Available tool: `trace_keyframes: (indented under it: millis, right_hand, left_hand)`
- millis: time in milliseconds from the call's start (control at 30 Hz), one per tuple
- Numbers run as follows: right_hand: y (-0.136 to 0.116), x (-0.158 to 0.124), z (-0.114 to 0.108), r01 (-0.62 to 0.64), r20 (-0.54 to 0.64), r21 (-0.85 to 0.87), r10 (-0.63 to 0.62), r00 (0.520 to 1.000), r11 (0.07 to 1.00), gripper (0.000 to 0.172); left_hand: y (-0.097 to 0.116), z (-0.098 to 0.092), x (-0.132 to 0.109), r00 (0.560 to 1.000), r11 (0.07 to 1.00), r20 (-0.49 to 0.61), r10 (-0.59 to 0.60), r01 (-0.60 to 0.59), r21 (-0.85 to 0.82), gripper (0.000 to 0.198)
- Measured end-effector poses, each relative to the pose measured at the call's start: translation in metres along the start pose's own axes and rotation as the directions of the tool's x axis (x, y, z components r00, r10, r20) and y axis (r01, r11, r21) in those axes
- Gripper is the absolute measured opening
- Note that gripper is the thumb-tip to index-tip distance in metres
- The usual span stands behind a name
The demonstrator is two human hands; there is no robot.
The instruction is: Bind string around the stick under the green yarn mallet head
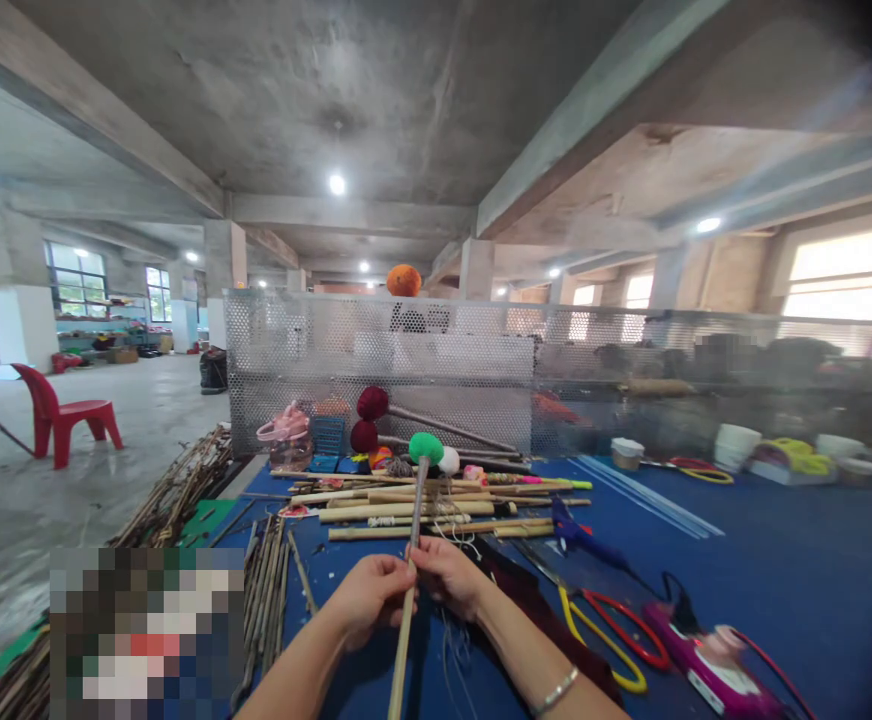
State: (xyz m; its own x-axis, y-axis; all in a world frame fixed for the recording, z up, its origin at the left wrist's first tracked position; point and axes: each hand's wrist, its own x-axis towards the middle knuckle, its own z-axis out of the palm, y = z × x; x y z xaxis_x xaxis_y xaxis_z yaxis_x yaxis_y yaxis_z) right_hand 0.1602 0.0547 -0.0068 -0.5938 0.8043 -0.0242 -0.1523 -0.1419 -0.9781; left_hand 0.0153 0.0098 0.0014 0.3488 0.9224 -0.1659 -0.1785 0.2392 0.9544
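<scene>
Both of my hands are on one long thin stick that runs up and away from me over the blue table. Its lower part is pale bare wood (401,650), and its upper part is greyish (416,505). At the far end of it sits a bright green ball (425,447). My left hand (368,597) pinches the stick from the left, fingers closed. Just beside it, my right hand (447,575) grips from the right, thumb and fingers together. Loose thin threads (455,640) lie under the right wrist.
Several bamboo sticks (406,512) lie across the table beyond my hands, with dark red balls (372,403) on sticks behind. Scissors (642,640), a blue glue gun (586,540) and a purple device (713,670) lie right. Thin branches (263,590) lie left. A perforated metal panel (451,400) stands behind.
</scene>
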Motion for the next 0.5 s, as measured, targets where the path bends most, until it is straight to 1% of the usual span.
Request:
trace_keyframes:
  millis: [33,100,167,233,300,433,500]
  right_hand:
    - [0.000,0.000,0.000,-0.004,-0.017,-0.029,0.004,1.000,1.000,0.036]
    - [0.001,0.001,0.001,-0.014,-0.052,-0.079,0.010,0.999,0.997,0.036]
    - [0.002,0.002,0.002,-0.007,-0.081,-0.102,-0.001,0.997,0.995,0.037]
    - [0.003,0.003,0.000,0.003,-0.089,-0.105,-0.013,0.996,0.994,0.037]
    - [0.003,0.003,-0.003,0.012,-0.057,-0.084,-0.017,0.998,0.996,0.036]
    - [0.000,0.001,-0.007,0.031,0.018,0.012,-0.031,0.999,0.999,0.033]
    - [-0.002,0.000,-0.006,0.035,0.016,0.009,-0.035,0.999,0.999,0.032]
  left_hand:
    - [0.000,0.000,-0.001,1.000,1.000,0.010,-0.027,0.027,0.011,0.044]
    - [-0.002,-0.001,0.000,0.999,0.994,-0.018,-0.044,0.046,0.095,0.044]
    - [-0.006,-0.003,0.002,0.998,0.980,-0.066,0.003,0.011,0.196,0.044]
    - [-0.009,-0.004,0.005,0.994,0.974,-0.094,0.049,-0.026,0.227,0.043]
    - [-0.011,-0.005,0.007,0.995,0.988,-0.092,0.047,-0.033,0.152,0.041]
    - [-0.009,-0.001,0.005,1.000,0.996,0.008,0.006,-0.006,-0.084,0.036]
    - [-0.007,0.000,0.002,0.999,0.993,0.049,-0.017,0.023,-0.113,0.036]
